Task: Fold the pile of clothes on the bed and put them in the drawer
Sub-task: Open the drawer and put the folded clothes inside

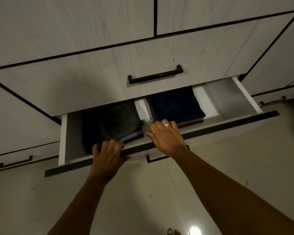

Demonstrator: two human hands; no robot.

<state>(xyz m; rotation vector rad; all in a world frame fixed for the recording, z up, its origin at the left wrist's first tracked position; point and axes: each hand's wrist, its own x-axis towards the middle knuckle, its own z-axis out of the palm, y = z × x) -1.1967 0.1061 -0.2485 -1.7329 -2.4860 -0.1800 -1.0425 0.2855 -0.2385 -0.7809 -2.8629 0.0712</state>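
Note:
The white drawer (227, 123) stands pulled out, its dark top rim facing me. Inside on the left lies a folded dark grey stack (112, 121). To its right, past a strip of bare drawer bottom, sits a folded navy stack (175, 106) on a brown garment (190, 123). My left hand (107, 153) grips the front rim, fingers curled over it in front of the grey stack. My right hand (166, 134) lies across the rim, its fingers bent down into the drawer at the navy stack's near corner; the fingertips are hidden.
The drawer's right end (227, 99) holds no clothes. A shut drawer with a black bar handle (155, 76) overhangs the open one. The open drawer's own handle (155, 159) shows below my right wrist. More shut drawers flank both sides. Pale floor tiles (159, 200) lie below.

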